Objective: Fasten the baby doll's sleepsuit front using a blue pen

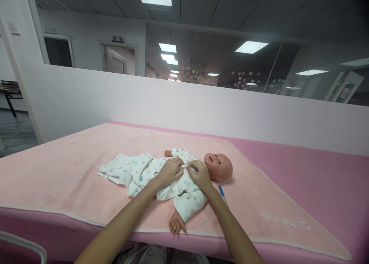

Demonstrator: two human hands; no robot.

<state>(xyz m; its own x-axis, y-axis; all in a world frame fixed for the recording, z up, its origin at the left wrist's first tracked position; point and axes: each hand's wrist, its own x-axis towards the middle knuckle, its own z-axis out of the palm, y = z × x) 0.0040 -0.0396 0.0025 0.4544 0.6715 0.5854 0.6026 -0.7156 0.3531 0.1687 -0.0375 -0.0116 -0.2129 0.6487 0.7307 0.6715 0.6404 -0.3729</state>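
A baby doll point(219, 167) lies on its back with its head to the right, dressed in a white printed top point(184, 185). Matching printed trousers point(138, 169) stretch out to the left over its lower body. At the doll's chest, my left hand point(170, 171) is closed, its fingertips pinching one end of a thin white cloth tie point(185, 166). Just to the right, below the doll's chin, my right hand point(200, 174) pinches the tie's other side. The fingers partly hide the tie, so I cannot tell whether it is knotted.
A blue-capped pen-like item point(221, 191) lies beside my right forearm. Under the doll is a peach mat point(72, 171) on a pink surface point(288, 164). A white low wall point(187, 102) with glass above stands behind. A white curved rail point(25, 243) is at the lower left.
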